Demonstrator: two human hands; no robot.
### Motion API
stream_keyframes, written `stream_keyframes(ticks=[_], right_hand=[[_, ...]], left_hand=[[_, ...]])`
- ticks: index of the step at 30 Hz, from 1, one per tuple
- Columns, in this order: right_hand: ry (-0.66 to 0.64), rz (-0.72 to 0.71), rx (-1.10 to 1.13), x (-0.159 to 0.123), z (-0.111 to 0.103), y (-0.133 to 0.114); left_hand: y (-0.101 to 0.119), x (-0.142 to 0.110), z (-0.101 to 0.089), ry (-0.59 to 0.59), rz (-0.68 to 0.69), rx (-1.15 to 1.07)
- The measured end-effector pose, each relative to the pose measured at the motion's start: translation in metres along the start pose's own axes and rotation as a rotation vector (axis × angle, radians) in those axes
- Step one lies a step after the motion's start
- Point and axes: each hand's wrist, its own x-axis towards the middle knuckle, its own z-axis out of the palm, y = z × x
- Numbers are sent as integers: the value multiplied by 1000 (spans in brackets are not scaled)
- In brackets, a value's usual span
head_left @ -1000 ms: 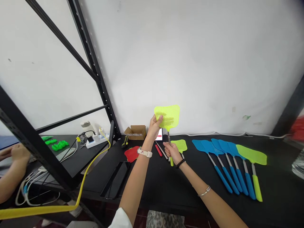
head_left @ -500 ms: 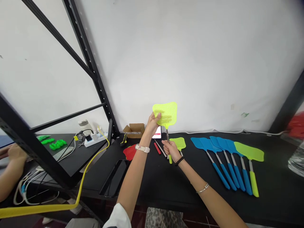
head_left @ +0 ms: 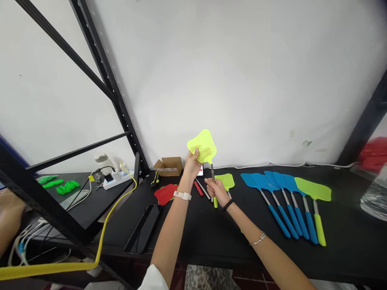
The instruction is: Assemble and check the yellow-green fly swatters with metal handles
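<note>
A yellow-green fly swatter [head_left: 207,141] is held up in front of me over the black table. My left hand [head_left: 192,164] grips the lower left edge of its mesh head, thumb on the near face. Lower down, my right hand [head_left: 217,191] is wrapped round its metal shaft, and the green handle end shows below the fist. Behind my right hand lies another yellow-green swatter [head_left: 226,181], its lower part hidden. A red handle piece [head_left: 198,188] and thin metal rods lie just left of that hand.
Several blue fly swatters [head_left: 276,207] and a yellow-green one [head_left: 319,225] lie fanned on the right. Left are red swatter heads [head_left: 165,194], a cardboard box [head_left: 167,166], a black tablet [head_left: 143,228], a shelf post [head_left: 105,56] and a yellow cable [head_left: 104,231]. Another person's hand [head_left: 10,207] is far left.
The swatter head has tilted to the left and shifted slightly left with my left hand. My right hand keeps its hold on the shaft. The view has shifted slightly.
</note>
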Motion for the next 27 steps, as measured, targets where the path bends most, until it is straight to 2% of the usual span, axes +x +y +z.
stream_keyframes(ticks=[7,14,20,24,27], right_hand=[[11,12,11,0,0,1],[32,17,33,3,-4,-1],[76,19,42,6,-4,0],[114,72,72,8,-5,5],[143,120,62,8,-6,8]], left_hand=[[-4,1,-1,47,6,-11],[10,12,19,-108,8,214],[15,18,34,-228,46,495],[4,23,30,-271,81,662],[-8,26,19,-194,75,634]])
